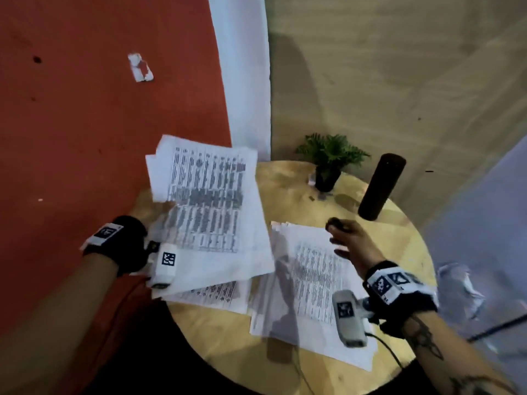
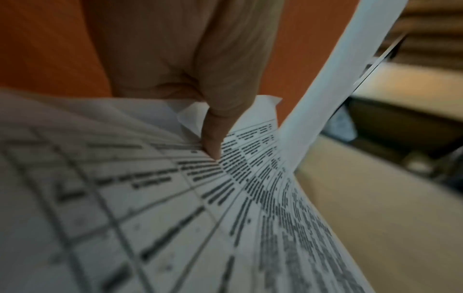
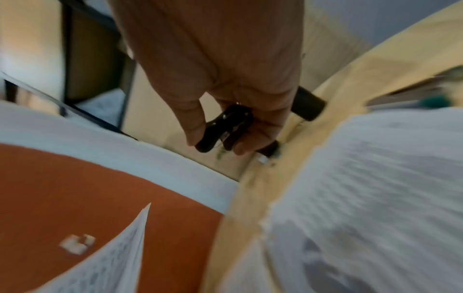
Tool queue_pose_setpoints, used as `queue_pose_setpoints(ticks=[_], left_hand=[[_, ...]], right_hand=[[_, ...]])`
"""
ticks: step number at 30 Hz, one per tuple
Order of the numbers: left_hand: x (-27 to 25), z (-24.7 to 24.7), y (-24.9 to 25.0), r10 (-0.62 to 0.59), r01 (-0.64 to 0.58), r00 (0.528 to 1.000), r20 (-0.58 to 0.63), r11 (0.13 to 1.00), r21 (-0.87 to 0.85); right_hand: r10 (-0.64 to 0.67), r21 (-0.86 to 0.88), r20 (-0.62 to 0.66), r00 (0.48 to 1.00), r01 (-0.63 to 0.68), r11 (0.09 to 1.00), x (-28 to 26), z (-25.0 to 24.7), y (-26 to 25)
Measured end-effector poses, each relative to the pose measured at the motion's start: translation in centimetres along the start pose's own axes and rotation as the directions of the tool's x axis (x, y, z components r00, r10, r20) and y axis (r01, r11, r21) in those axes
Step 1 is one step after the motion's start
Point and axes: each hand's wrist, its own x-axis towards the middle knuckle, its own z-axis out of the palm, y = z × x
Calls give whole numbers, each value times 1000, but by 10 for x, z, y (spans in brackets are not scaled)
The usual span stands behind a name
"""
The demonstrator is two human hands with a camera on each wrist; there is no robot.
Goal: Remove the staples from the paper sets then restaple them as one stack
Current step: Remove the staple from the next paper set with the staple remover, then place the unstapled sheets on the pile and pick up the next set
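Only wrist-visible: staple remover (image 3: 225,126) in right hand (image 3: 220,79).

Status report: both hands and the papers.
Left hand holds paper set lifted. Right hand grips black staple remover. Second set flat on table.

No text can be read; the printed tables on the held paper set (image 1: 208,201) at centre left and the sheets on the table (image 1: 313,283) at lower centre are blurred.
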Motion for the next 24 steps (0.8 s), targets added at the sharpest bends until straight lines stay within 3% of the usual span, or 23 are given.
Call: queue_pose_setpoints(ticks=[3, 5, 10, 12, 15, 20, 22, 24], left_hand=[[19, -6, -60, -247, 228, 968, 38, 933, 278], [27, -2, -89, -327, 285, 944, 43, 875, 392], [42, 34, -116, -319, 246, 945, 71, 838, 488], [48, 50, -115, -294, 185, 947, 127, 825, 535], [60, 67, -116, -312, 115, 932, 186, 740, 663], [69, 80, -112, -341, 156, 938, 68, 588, 793], [71, 88, -103, -232, 106, 972, 25, 537, 837], [64, 116, -87, -66, -23, 995, 74, 580, 815]], right_hand=[[205, -76, -13, 979, -206, 976, 2, 5, 64], [271, -130, -31, 962, -273, 953, 4, 8, 94], [275, -200, -13, 961, -272, 941, 18, 6, 148], [260, -189, -10, 965, -257, 948, 19, 5, 151], [302, -126, -17, 953, -301, 945, 17, 3, 147], [312, -57, -32, 950, -313, 948, 16, 2, 150], [293, -65, -22, 956, -294, 953, 18, 2, 152], [276, -75, 4, 961, -275, 958, 19, 1, 151]])
